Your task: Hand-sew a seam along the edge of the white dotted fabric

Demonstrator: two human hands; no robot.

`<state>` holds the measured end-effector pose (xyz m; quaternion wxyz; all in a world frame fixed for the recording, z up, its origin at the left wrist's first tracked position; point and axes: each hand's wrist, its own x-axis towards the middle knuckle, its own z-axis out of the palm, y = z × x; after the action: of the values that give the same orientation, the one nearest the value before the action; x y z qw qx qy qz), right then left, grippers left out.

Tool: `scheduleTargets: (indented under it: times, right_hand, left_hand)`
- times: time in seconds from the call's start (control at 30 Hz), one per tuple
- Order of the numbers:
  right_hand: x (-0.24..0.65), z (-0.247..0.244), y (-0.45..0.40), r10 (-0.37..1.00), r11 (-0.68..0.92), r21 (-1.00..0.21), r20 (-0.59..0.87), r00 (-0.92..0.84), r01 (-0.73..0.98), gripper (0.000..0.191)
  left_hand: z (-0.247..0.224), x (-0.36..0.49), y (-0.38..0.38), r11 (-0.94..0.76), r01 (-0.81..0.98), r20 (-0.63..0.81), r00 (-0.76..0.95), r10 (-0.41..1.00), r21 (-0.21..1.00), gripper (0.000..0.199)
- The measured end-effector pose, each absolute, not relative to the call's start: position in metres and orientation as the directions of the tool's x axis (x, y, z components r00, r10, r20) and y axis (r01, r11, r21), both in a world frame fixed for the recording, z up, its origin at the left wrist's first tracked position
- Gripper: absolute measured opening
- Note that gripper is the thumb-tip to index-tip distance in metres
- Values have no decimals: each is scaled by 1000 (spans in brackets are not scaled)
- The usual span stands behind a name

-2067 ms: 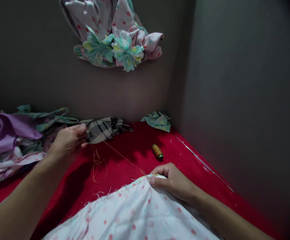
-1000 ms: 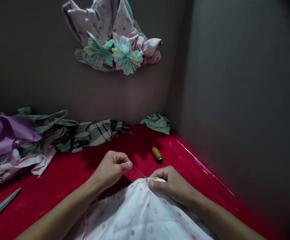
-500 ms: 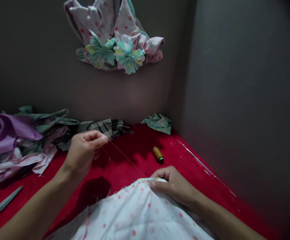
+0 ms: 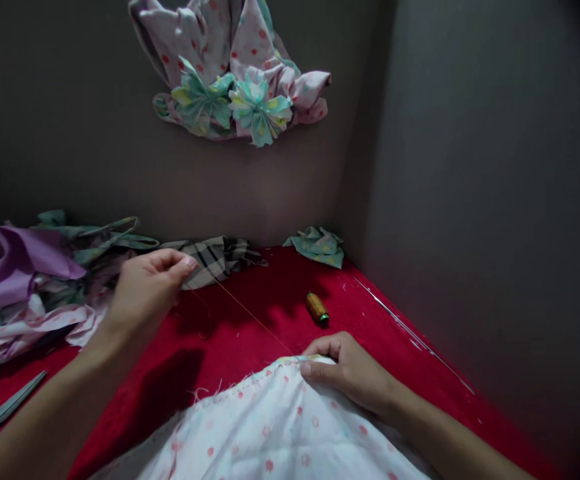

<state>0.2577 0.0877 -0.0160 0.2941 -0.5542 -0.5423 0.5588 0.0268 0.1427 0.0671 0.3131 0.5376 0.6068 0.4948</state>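
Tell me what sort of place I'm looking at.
Probably a hand-sewing corner, perhaps in a home: a spool of thread lies on red cloth, fabric scraps are heaped against the wall, and the left hand draws thread from dotted fabric.

The scissors (image 4: 6, 412) and dotted cloth (image 4: 280, 430) are cut off by the picture's edges; the thread (image 4: 250, 312) is partly hidden by the left hand (image 4: 147, 283).

White fabric (image 4: 250, 427), red dots; orange thread (image 4: 250, 313)
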Motion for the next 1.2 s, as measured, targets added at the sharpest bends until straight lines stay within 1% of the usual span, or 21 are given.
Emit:
scheduleTargets:
  times: [0.07,0.1,0.17,0.2,0.23,0.3,0.37,0.5,0.6,0.7,0.77,0.9,0.97,1.03,1.1,1.2]
  right_hand:
    - [260,-16,88,933,-226,-912,-304,-194,342,16]
    - [262,-16,89,935,-212,-898,-301,-186,385,15]
    - [269,-14,90,935,-176,-879,-290,-203,443,14]
    - [273,-13,90,930,-158,-881,-284,-232,446,15]
    - [277,-11,91,918,-143,-890,-283,-277,433,15]
    - [286,-8,93,882,-126,-908,-287,-373,400,13]
    - [292,-7,94,854,-111,-912,-291,-431,395,13]
    - [295,-7,97,868,-103,-923,-265,-419,371,11]
    - [293,-6,99,902,-85,-916,-238,-361,392,11]
    - [291,-6,99,918,-71,-903,-225,-326,423,11]
    - [291,-7,99,917,-64,-901,-222,-330,429,11]
    - [293,-9,99,924,-27,-883,-201,-326,469,13]
    - [292,-11,99,929,-7,-883,-179,-323,469,12]
    - [291,-12,99,928,-10,-905,-167,-334,426,13]
    - [290,-13,99,920,-39,-927,-179,-348,373,15]
    - [288,-16,99,903,-89,-935,-221,-368,343,19]
  left_hand:
    - [54,43,133,-50,396,72,-42,996,917,20]
    - [45,54,125,-32,378,0,85,996,925,19]
    - [24,77,107,34,323,-146,328,933,946,10]
    - [13,88,99,85,291,-204,406,891,953,10]
    - [3,96,92,128,271,-243,447,861,954,12]
    - [-14,107,84,160,250,-261,450,854,955,13]
    - [-22,108,84,162,223,-242,405,881,961,10]
    - [-26,102,93,149,175,-201,335,920,973,7]
    - [-27,97,96,-4,253,-70,283,957,967,13]
    - [-28,94,96,-155,344,56,282,958,926,15]
    - [-29,93,94,-182,366,71,296,952,913,15]
    - [-23,94,86,-189,356,82,293,952,915,15]
    - [-14,95,81,-245,356,128,321,938,902,14]
    - [-3,96,76,-298,371,162,354,921,879,13]
    - [6,98,72,-269,395,119,366,923,878,15]
    - [5,101,69,-154,435,-11,355,935,887,16]
